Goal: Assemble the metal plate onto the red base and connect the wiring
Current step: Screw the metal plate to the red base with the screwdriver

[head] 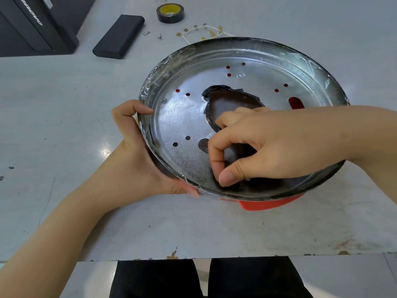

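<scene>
Inspector A: The metal plate (182,117) is seated in the red base (264,204), near the table's (64,100) front edge. Its left rim is gripped by the left hand (137,160), thumb hooked over the near edge.

Inspector B: The right hand (257,147) is curled over the tape-lined centre opening (232,102); whether anything is pinched cannot be told. The wiring (202,33), tape roll (170,13) and black block (119,36) are noted behind, with open tabletop left.

Bare desk (64,100) lies open to my left and in front of me. Beyond the metal plate (184,117), tape roll (170,13), black block (119,36) and loose terminals (204,33) crowd the far side.
</scene>
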